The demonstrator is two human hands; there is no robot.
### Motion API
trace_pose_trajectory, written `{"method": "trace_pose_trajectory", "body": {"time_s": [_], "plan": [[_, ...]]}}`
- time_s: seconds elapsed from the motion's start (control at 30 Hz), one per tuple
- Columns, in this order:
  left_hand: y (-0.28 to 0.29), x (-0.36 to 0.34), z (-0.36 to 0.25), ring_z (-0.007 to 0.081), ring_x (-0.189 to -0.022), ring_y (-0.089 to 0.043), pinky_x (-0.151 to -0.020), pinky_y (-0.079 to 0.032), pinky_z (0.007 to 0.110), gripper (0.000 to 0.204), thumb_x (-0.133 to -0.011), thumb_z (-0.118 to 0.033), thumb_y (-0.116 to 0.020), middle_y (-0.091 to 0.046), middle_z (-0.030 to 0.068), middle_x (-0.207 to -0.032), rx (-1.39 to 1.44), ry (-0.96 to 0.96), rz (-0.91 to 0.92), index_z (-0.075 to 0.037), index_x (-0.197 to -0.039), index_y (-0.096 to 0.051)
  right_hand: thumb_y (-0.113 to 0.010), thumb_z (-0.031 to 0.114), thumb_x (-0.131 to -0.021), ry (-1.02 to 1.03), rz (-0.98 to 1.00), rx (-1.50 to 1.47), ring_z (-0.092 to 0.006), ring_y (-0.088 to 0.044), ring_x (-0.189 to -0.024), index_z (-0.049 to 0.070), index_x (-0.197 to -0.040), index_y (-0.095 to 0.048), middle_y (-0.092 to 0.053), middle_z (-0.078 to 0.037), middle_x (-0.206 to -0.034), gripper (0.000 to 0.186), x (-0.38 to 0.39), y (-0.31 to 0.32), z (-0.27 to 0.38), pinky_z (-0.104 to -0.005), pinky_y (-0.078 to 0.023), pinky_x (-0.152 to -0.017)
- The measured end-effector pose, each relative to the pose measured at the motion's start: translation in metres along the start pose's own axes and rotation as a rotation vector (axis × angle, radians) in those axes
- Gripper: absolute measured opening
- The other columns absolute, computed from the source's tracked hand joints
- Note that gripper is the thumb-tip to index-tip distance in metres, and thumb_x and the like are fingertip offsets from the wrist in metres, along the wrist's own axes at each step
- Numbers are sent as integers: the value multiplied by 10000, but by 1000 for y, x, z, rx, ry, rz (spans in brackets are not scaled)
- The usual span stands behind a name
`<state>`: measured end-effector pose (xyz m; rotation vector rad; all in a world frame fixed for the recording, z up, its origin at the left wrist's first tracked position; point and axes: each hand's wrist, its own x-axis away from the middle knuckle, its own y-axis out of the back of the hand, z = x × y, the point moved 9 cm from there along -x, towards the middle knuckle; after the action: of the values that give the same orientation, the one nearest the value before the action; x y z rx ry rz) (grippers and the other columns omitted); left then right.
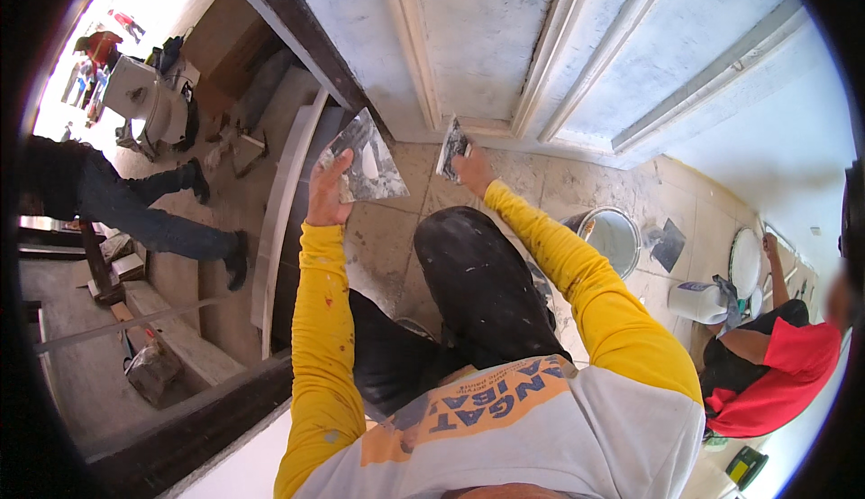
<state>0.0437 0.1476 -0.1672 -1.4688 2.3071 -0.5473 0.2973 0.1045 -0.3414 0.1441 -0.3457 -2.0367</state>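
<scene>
My left hand (329, 188) grips a wide, flat metal scraper (378, 170), held up with its grey-smeared blade showing a pale oblong patch. My right hand (473, 170) is closed on a smaller scraper (450, 147) with a dark, smeared surface, held to the right of the wide one. Beyond both hands is a panelled door (478, 39), patchy white with pale raised mouldings. A metal bucket (613, 247) stands on the tiled floor (568, 179) right of my knee, beside a dark square plate (667, 245).
A co-worker in red (775, 364) sits low at right, near a white jug (689, 301) and a round lid (744, 260). A person's legs (158, 210) show through the doorway at left, past its frame (320, 39). Tools, boards and boxes (225, 48) lie outside.
</scene>
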Motion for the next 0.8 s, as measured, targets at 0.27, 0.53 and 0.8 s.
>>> {"method": "trace_pose_trajectory", "body": {"time_s": [0.27, 0.53, 0.8], "plan": [[7, -2, 5, 221, -1023, -670, -914, -534, 349, 315, -900, -49, -641, -679, 107, -1142, -16, 2, 8, 1, -1209, -611, -656, 114, -753, -499, 339, -299, -271, -554, -627, 25, -919, -561, -545, -112, -777, 211, -65, -15, -39, -412, -474, -458], [3, 1, 3, 215, -1002, -682, -901, -543, 337, 317, -898, -51, -656, -688, 108, -1133, 42, 40, 2, 2, -1207, -616, -668, 186, -794, -633, 474, -356, -185, -528, -582, 72, -837, -600, -533, -55, -752, 139, -91, -24, -12, -346, -468, -476], [13, -5, 22, 213, -1008, -682, -910, -543, 339, 306, -900, -52, -657, -689, 110, -1138, 181, 194, -38, 3, -1198, -620, -672, 209, -819, -401, 514, -418, -161, -531, -593, 74, -867, -622, -557, -33, -746, 152, -77, 11, 90, -282, -462, -502]]}}
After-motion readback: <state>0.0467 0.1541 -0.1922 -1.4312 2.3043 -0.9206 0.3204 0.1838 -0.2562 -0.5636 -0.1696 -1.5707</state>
